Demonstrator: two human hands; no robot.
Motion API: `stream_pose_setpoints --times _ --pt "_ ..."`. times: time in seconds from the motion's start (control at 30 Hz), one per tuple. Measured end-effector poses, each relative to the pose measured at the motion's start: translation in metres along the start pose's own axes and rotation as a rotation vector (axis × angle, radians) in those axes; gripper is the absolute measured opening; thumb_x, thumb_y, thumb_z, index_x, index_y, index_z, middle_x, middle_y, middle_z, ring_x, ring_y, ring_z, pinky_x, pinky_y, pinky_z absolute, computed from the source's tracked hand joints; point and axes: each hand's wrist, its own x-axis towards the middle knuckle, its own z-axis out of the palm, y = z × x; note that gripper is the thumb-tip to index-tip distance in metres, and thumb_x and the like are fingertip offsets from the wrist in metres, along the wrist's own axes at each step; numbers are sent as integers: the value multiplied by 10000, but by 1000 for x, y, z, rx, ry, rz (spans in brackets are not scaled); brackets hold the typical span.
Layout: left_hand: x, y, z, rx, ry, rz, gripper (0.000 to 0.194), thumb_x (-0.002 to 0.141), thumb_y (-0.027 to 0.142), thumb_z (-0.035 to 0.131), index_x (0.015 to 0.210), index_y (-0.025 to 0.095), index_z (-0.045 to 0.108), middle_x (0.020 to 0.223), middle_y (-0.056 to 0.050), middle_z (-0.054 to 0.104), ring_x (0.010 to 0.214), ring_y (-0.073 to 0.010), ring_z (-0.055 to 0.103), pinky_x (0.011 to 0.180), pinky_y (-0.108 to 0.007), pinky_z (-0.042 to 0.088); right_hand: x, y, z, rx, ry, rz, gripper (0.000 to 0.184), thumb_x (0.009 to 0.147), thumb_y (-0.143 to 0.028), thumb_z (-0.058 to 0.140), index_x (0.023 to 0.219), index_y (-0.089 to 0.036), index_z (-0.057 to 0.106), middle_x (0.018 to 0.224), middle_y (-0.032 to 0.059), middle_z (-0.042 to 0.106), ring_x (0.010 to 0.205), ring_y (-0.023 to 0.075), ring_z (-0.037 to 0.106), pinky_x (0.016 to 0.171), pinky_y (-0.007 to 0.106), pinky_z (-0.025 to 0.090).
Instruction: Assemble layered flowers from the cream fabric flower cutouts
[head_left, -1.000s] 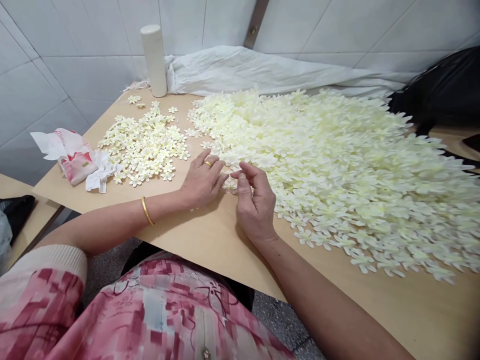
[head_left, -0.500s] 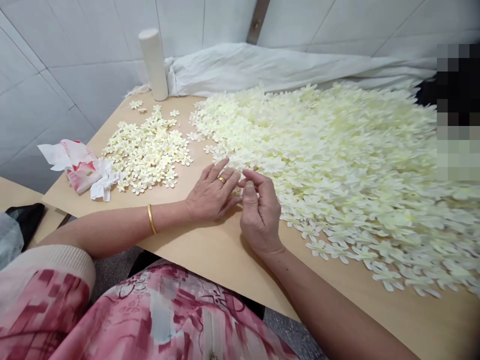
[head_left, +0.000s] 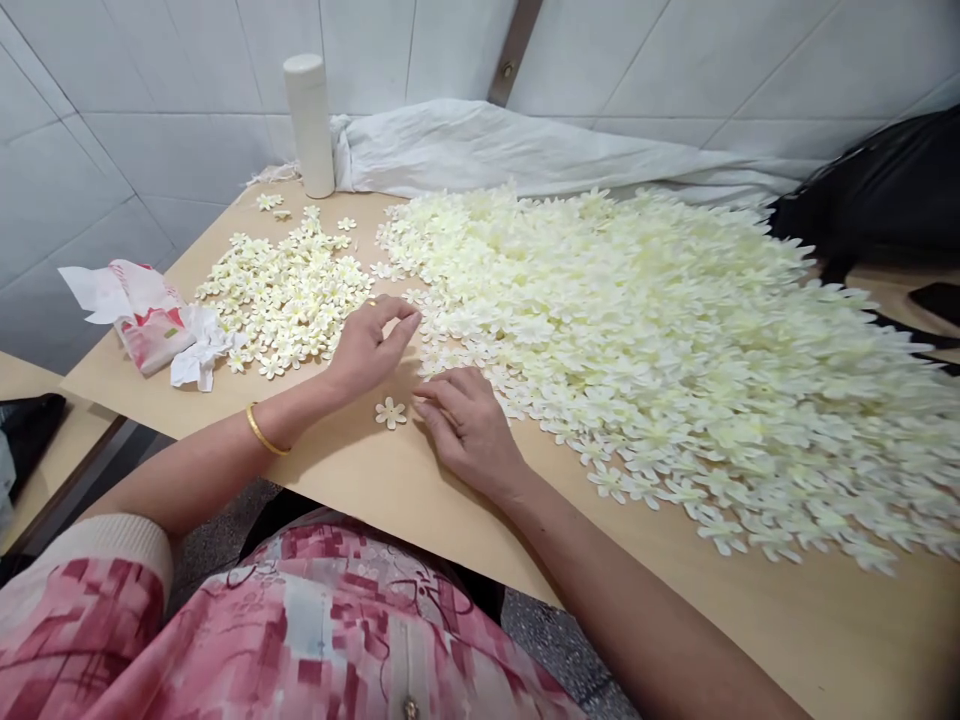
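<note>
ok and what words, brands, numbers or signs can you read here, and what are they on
No text can be read.
Red and white packet: red marks, too small and blurred to tell if they are words.
White tube: no print visible.
Pink top: looping dark lines, nothing legible.

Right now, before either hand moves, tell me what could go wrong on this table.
The single flower lies loose beside the right hand, so a sideways brush might knock it away. Only a narrow strip parts the small pile from the big pile; the left hand could mix them. The crumpled paper sits at the table's edge and may slip off.
</note>
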Motion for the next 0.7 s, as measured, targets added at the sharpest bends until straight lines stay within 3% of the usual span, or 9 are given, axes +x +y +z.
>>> stream_pose_setpoints --times 0.13,0.3,0.53,0.7 --pt "-17 -6 -25 48 -44 -18 214 824 291 465 684 170 572 726 -33 616 751 -151 548 767 -295 422 -2 -7 4 -95 -134 -100 132 828 -241 540 938 -204 604 919 73 592 902 222 477 785 377 372" --pt "-29 -11 -38 -3 -74 -80 231 811 314 470 654 171 562 676 -22 594 715 -148 531 730 -286 415 1 -9 10 -264 -158 -185 134 870 -241 482 889 -197 607 887 75 601 880 216 462 772 362 345" --pt "-20 -4 -26 -169 -220 -235 212 766 311 480 668 150 578 651 -12 556 632 -129 492 582 -241 371 8 -6 13 -412 -106 -303 166 859 -150 440 923 -140 593 830 92 610 851 222 451 765 361 330" --pt "-3 3 -9 -278 -236 -336 221 756 302 479 599 148 511 537 37 404 518 -81 340 496 -218 279 18 3 10 -396 -32 -218 171 833 -110 420 787 -169 574 783 82 596 807 216 466 739 355 338"
